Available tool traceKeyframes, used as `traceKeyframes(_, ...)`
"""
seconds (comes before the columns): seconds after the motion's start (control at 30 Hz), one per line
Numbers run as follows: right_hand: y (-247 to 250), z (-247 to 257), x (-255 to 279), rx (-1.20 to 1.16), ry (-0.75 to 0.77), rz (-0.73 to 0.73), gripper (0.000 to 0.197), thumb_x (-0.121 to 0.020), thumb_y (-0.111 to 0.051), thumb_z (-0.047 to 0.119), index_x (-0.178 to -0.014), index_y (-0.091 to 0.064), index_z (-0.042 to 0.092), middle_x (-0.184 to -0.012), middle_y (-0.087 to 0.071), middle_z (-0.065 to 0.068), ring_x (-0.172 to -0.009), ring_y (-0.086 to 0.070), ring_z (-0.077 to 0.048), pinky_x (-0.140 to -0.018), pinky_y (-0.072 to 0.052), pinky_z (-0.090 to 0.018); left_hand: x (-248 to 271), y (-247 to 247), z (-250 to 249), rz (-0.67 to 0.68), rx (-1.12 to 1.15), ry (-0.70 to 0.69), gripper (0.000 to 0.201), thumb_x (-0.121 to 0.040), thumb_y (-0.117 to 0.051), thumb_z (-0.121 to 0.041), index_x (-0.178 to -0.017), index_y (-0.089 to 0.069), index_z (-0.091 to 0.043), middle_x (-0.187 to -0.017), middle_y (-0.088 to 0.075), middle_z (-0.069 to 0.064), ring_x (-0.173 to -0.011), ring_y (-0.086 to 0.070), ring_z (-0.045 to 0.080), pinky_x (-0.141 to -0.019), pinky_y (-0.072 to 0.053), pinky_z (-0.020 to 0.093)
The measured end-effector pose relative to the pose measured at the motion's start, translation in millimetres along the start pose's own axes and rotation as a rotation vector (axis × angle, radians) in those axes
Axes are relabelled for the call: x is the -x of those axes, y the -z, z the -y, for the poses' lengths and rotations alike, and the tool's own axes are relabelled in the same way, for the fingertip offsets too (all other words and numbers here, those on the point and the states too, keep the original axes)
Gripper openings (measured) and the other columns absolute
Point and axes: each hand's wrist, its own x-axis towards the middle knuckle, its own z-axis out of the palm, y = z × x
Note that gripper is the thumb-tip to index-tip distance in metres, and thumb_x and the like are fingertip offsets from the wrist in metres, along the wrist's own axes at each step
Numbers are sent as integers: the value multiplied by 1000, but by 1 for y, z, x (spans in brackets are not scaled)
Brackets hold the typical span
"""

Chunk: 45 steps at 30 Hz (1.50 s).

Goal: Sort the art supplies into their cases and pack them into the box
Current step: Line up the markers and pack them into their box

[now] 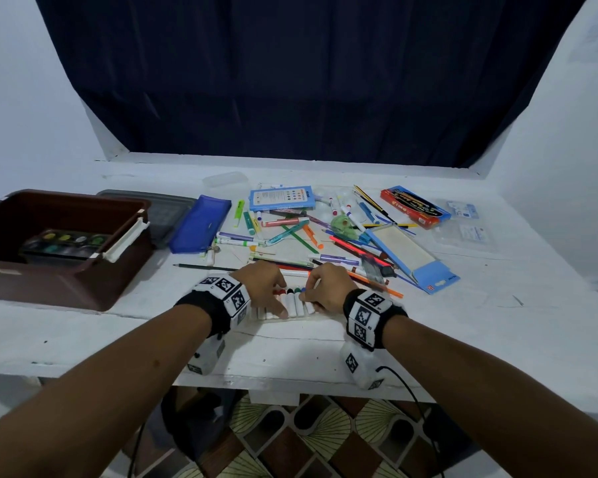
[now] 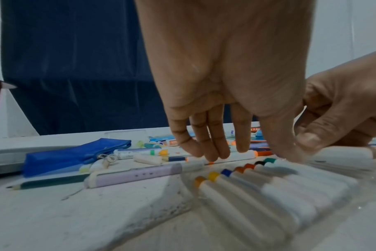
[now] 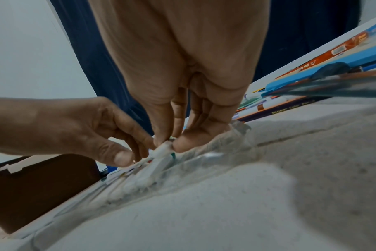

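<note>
A clear moulded tray (image 1: 256, 313) near the table's front edge holds a row of white markers (image 1: 292, 303) with coloured caps, also seen close up as the markers (image 2: 268, 183). My left hand (image 1: 277, 294) is over the tray's left part. Its thumb (image 2: 288, 151) presses on the marker row while its fingers (image 2: 215, 147) point down behind the tray. My right hand (image 1: 308, 291) pinches one white marker (image 3: 161, 150) between thumb and forefinger at the tray's right part, lifted at its cap end. Loose pens and pencils (image 1: 308, 236) lie heaped behind.
A brown box (image 1: 125, 270) at the left holds a paint palette (image 1: 66, 243), with a grey lid (image 1: 166, 208) behind. Blue pouch (image 1: 201, 224), blue card sleeve (image 1: 408, 257), red-orange case (image 1: 415, 207) and clear packs (image 1: 466, 229) surround the heap.
</note>
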Motion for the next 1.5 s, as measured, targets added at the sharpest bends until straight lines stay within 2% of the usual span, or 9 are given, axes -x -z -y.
traceKeyframes(0.17,15,0,1,72,5,136,11,-80,-79,16,-84,-69,13,-79,-72,-7,-65,-64,-13,-63,-53,-25,2,-1,2,1,-3,-16,77,-66,-80,-56,-128,-60,-14,-116,-63,3,-101,-57,19,-80,-47,28)
traceKeyframes(0.33,11,-1,0,171,39,124,30,-75,-83,17,-101,-72,10,-103,-67,-4,-93,-61,-17,-75,-47,-25,1,1,2,32,-17,-24,72,-64,-83,-53,-122,-64,-14,-101,-61,0,-91,-54,17,-74,-43,26)
traceKeyframes(0.47,7,-4,0,217,91,105,22,-78,-80,17,-91,-75,-1,-98,-72,-15,-84,-65,-24,-72,-53,-31,1,1,1,30,-11,-23,63,-64,-83,-52,-112,-67,-14,-101,-65,1,-91,-58,19,-72,-43,26)
traceKeyframes(0.63,3,-5,-2,318,155,145,27,-82,-74,20,-77,-70,-7,-77,-67,-25,-58,-48,-20,-57,-40,-30,2,0,2,21,11,-9,46,-63,-84,-50,-92,-67,-19,-70,-53,-10,-76,-56,17,-59,-37,23)
traceKeyframes(0.83,6,-4,4,384,234,147,41,-85,-71,17,-51,-48,10,-50,-32,0,-49,-31,-16,-51,-26,-27,5,-2,4,8,42,-3,61,-62,-85,-50,-109,-69,-15,-99,-68,0,-89,-62,19,-71,-47,27)
traceKeyframes(1.0,7,-8,6,329,244,173,45,-86,-68,15,-48,-44,16,-49,-33,2,-50,-32,-15,-53,-28,-27,9,-6,6,-39,39,-8,78,-63,-83,-53,-127,-60,-17,-117,-64,1,-102,-59,19,-85,-49,30)
traceKeyframes(1.13,6,-10,9,305,236,163,48,-87,-68,15,-46,-44,20,-50,-37,3,-51,-34,-13,-57,-31,-28,12,-10,7,-54,63,18,77,-63,-82,-55,-125,-59,-16,-116,-62,2,-102,-57,20,-89,-50,35)
traceKeyframes(1.27,4,-12,11,302,198,155,36,-87,-69,20,-54,-56,11,-58,-52,-6,-58,-44,-21,-61,-37,-33,15,-10,6,-57,52,13,70,-65,-81,-55,-119,-62,-15,-110,-60,3,-98,-55,20,-84,-49,33)
traceKeyframes(1.5,2,3,8,429,270,80,30,-85,-70,27,-101,-71,1,-100,-69,-13,-87,-59,-26,-75,-49,-37,13,-14,5,-73,23,9,61,-67,-80,-54,-113,-64,-16,-104,-61,3,-95,-57,21,-84,-51,35)
